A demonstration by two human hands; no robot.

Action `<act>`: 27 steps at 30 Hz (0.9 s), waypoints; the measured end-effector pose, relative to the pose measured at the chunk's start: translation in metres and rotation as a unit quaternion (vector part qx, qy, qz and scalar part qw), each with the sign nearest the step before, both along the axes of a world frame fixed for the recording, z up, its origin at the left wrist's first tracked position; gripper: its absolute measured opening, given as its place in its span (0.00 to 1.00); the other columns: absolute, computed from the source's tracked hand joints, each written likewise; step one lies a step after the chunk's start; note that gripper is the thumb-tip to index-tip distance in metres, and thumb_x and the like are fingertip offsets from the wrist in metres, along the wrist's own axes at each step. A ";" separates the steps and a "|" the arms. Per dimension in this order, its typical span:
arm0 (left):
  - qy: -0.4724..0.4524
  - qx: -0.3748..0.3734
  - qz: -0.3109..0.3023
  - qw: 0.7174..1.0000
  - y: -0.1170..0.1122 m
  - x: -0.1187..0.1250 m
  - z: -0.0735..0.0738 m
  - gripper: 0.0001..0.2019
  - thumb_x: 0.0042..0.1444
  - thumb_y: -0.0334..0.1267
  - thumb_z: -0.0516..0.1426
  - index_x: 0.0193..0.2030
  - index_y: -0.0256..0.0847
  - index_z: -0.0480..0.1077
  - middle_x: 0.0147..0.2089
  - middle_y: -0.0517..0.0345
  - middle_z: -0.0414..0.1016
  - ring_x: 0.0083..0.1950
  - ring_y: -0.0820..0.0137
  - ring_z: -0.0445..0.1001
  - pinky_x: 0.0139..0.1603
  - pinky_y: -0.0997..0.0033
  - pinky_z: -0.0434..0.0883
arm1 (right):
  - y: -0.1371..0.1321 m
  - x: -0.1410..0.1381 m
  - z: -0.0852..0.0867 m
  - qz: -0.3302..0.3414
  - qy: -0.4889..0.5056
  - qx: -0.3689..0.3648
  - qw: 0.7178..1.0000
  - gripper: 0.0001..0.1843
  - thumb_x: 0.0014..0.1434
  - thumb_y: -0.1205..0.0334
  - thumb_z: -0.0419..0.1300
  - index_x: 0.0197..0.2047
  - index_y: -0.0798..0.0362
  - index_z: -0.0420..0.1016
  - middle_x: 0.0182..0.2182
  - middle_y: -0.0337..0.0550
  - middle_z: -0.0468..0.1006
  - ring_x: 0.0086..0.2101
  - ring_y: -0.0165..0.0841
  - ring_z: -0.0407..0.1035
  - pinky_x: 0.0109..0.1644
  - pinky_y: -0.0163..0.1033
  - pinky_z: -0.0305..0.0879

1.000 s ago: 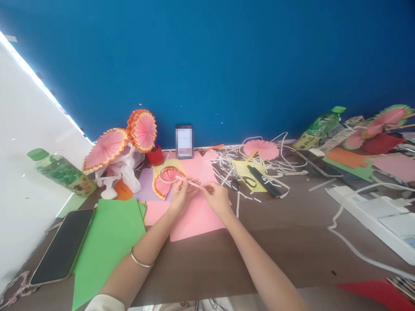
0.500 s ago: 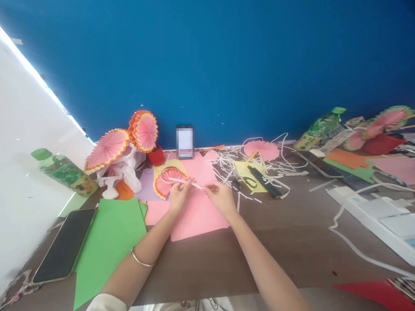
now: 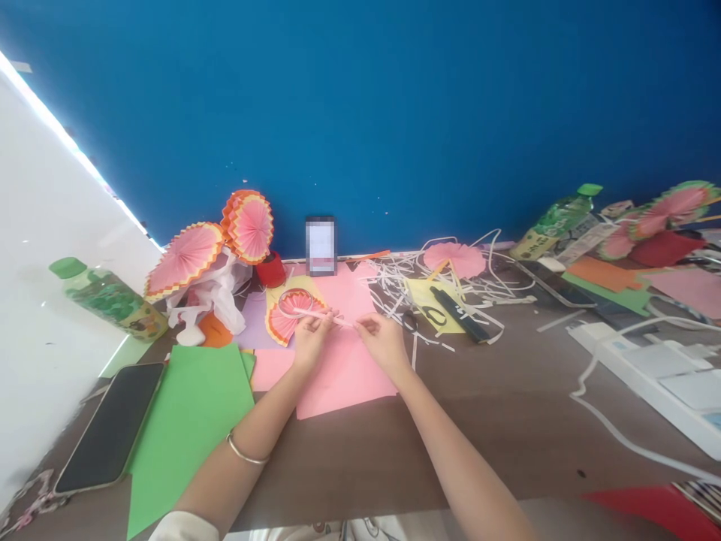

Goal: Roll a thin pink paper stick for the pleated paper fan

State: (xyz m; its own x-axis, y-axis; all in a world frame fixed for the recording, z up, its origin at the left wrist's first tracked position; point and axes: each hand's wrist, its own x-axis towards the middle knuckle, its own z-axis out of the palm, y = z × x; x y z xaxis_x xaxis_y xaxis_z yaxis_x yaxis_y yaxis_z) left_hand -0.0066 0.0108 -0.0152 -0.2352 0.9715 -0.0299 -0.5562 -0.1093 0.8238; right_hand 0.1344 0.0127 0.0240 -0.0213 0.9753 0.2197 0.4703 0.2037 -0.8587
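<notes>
My left hand (image 3: 313,335) is closed, its fingers pinching a thin white strip (image 3: 303,312) that looks like tape or paper. Just to its right, my right hand (image 3: 383,342) is closed too, thumb and forefinger pressed together at the strip's right end. Both hands are over pink paper sheets (image 3: 343,379). Beyond my left hand lies a pleated pink-and-orange paper fan (image 3: 280,327), with a thin ring (image 3: 281,301), perhaps a tape roll, on it. The exact grip of my right fingertips is too small to make out.
Green paper (image 3: 191,421) and a dark phone (image 3: 113,424) lie left, near a bottle (image 3: 107,300) and pleated paper rosettes (image 3: 248,225). A phone with a blurred screen (image 3: 321,246) stands against the blue wall. Tangled white strips (image 3: 388,279), a black cutter (image 3: 459,315) and a power strip (image 3: 647,383) are right.
Both hands stay almost in place on the strip. My right fingertips have shifted very slightly. The whole view has moved a little.
</notes>
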 end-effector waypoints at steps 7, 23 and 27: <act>0.011 0.013 -0.046 0.999 0.000 0.001 0.003 0.16 0.45 0.44 0.62 0.38 0.33 0.72 0.43 0.45 0.76 0.47 0.60 0.73 0.50 0.60 0.68 | -0.003 -0.003 -0.002 -0.001 0.011 0.027 1.000 0.04 0.49 0.65 0.57 0.27 0.54 0.72 0.25 0.42 0.77 0.26 0.32 0.71 0.35 0.37 0.68; 0.046 -0.029 -0.029 0.998 -0.002 0.005 0.006 0.16 0.44 0.43 0.62 0.35 0.31 0.71 0.37 0.46 0.77 0.39 0.63 0.76 0.42 0.65 0.73 | -0.003 0.001 0.007 -0.013 0.112 0.028 0.993 0.12 0.53 0.55 0.55 0.29 0.56 0.70 0.24 0.44 0.74 0.24 0.34 0.70 0.29 0.38 0.67; 0.043 -0.024 -0.023 0.999 -0.003 0.005 0.008 0.16 0.45 0.42 0.62 0.36 0.32 0.70 0.37 0.47 0.77 0.38 0.63 0.77 0.42 0.64 0.73 | -0.001 0.000 0.002 0.005 0.067 0.048 0.997 0.12 0.50 0.54 0.58 0.27 0.56 0.70 0.28 0.46 0.75 0.26 0.34 0.69 0.31 0.38 0.66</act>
State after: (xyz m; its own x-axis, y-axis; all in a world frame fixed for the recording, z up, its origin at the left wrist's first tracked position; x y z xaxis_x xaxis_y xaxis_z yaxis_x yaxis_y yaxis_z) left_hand -0.0014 0.0081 -0.0070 -0.1947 0.9791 -0.0583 -0.4859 -0.0447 0.8729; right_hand 0.1349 0.0117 0.0264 0.0054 0.9497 0.3130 0.3511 0.2913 -0.8899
